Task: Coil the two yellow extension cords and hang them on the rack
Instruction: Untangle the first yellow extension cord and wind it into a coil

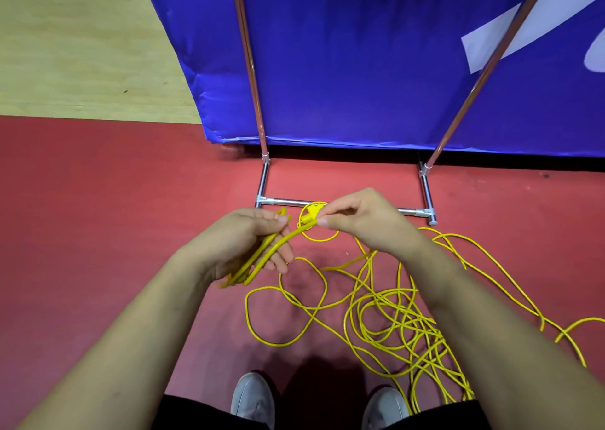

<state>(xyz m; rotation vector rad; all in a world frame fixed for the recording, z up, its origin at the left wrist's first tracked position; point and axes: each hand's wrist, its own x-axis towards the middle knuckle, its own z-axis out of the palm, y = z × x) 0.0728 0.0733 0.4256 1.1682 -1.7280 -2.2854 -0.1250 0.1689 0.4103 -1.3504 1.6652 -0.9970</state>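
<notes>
My left hand [244, 243] grips a small bundle of yellow cord loops [258, 259] that runs from its fingers down past the palm. My right hand [357, 220] pinches a strand of the same cord just right of the bundle, near a yellow plug end [311, 215]. The rest of the yellow extension cord [386, 311] lies in loose tangled loops on the red floor, below and to the right of my hands. The chrome rack [262, 154] stands straight ahead, its two uprights rising out of the top of the view.
The rack's base bar [281, 201] and side feet lie on the red floor [98, 217] just beyond my hands. A blue padded panel [360, 69] stands behind the rack. Wooden flooring [82, 53] is at the far left. My two grey shoes [253, 400] are at the bottom.
</notes>
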